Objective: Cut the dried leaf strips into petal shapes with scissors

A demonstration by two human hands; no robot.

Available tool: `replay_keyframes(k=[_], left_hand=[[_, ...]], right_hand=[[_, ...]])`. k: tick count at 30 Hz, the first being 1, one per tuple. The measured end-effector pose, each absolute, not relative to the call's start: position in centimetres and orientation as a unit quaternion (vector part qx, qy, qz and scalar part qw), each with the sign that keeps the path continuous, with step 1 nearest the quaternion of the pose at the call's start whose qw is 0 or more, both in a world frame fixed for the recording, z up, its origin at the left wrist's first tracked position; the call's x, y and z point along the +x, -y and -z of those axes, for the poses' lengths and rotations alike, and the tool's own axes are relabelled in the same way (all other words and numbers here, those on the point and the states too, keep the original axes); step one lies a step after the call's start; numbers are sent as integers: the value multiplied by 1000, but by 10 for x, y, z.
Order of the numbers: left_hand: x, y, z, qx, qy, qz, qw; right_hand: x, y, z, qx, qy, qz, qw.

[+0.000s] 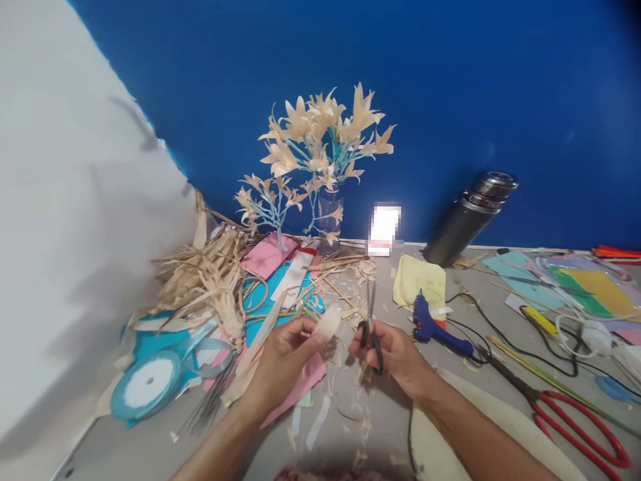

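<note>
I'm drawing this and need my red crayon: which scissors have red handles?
The big pair lying by the blue glue gun; the smaller pair, in the right hand, has black handles.

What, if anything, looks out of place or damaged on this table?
Nothing looks plainly spilled or broken. Small pale scraps litter the middle of the table, which looks untidy. The dark flask appears tilted, though lens distortion may cause that.

Both forearms reach forward, the left hand (295, 347) pinching thumb to fingers, the right hand (393, 351) curled, fingers bent.
</note>
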State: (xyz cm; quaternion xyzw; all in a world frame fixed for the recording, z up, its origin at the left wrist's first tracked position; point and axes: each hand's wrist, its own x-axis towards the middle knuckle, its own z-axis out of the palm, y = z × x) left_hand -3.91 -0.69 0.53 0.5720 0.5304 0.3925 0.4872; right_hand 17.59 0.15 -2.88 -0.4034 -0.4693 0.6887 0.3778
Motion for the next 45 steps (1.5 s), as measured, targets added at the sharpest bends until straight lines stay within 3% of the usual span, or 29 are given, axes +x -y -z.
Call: replay_keyframes(k=[3, 6, 11, 20, 31, 37, 40, 45], left_hand=[[-27, 13, -2, 487, -481, -377, 625], [-16, 16, 5, 472, -467, -346, 663], [-7, 14, 7, 487, -470, -329, 658], [7, 7, 5, 519, -464, -308, 648], [-6, 5, -3, 507, -451, -276, 681], [-4, 5, 4, 431, -449, -347, 702], [-8, 3, 7, 375, -431, -404, 714], [-23, -4, 3, 342, -388, -483, 706]], right_hand=[[174, -2, 28, -327, 426, -739, 408], [174, -5, 27, -362, 379, -723, 449], [178, -8, 26, -445, 353, -675, 471], [174, -3, 20, -437, 349, -652, 511], [180, -4, 11, -508, 380, -605, 482], [178, -6, 10, -501, 379, -606, 489], [181, -7, 6, -489, 414, -616, 458], [183, -5, 10, -433, 504, -676, 317]])
